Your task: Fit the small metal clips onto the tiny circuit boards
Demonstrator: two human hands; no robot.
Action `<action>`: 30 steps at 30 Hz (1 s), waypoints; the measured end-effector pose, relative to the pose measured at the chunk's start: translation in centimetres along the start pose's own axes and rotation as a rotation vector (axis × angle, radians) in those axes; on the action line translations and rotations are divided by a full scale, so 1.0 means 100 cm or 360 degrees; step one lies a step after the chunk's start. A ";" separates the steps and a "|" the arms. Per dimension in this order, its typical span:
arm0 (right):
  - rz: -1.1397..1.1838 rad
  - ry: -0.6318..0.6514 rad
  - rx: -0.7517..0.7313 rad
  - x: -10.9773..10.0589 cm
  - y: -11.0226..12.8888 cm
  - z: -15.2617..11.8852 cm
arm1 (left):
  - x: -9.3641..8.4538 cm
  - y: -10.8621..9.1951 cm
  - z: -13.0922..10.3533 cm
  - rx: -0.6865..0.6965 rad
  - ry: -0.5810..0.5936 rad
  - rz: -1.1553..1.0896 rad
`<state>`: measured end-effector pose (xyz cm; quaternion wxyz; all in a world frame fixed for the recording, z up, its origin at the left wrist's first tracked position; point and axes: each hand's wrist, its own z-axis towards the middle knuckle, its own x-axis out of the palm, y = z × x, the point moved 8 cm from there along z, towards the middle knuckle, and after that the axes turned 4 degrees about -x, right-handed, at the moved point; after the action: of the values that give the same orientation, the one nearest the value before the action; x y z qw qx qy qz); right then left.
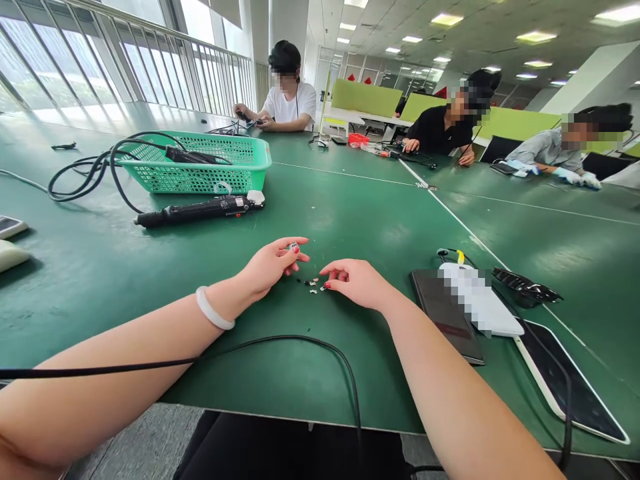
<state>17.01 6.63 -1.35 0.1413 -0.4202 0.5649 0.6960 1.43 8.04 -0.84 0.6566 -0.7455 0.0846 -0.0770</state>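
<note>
Over the green table [310, 373], my left hand [267, 270] pinches a small silvery-grey part [294, 247] between thumb and fingers, with the index finger stretched forward. The part is too small to identify. Just right of it, my right hand [360, 283] reaches down with thumb and curled index finger slightly apart. A tiny whitish piece [323, 289] lies at its thumb tip. Between the hands several tiny white, black and pinkish pieces [313, 291] are scattered on the tabletop.
A black electric screwdriver [195, 211] lies before a green basket [200, 180] with cables. At right are a dark flat device [443, 313], a white power bank-like block [480, 300], a phone-like slab [565, 373] and a black clip [527, 287]. A cable [280, 338] crosses in front. Three people sit beyond.
</note>
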 end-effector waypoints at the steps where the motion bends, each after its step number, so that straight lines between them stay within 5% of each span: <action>1: -0.0017 -0.0002 -0.0002 0.001 0.003 0.000 | -0.002 0.003 0.001 -0.0045 -0.0008 -0.0036; 12: -0.0399 -0.0264 -0.0273 0.015 0.041 0.007 | 0.001 0.004 -0.001 -0.0060 -0.0030 0.0021; 17: 0.0391 -0.0576 -0.0038 -0.010 0.022 -0.001 | 0.009 0.006 -0.004 -0.0095 0.0094 -0.0065; 21: 0.0946 -0.0563 0.0090 -0.005 0.012 0.000 | 0.014 0.006 -0.008 -0.0123 0.0163 -0.0063; 30: 0.1276 -0.0628 0.0199 0.011 0.011 0.002 | 0.025 0.007 -0.009 -0.0086 0.0375 -0.0254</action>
<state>15.59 6.14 -1.43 -0.0093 -0.0180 0.6862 0.7271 3.64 6.52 -1.38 0.6136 -0.7531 0.1036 -0.2136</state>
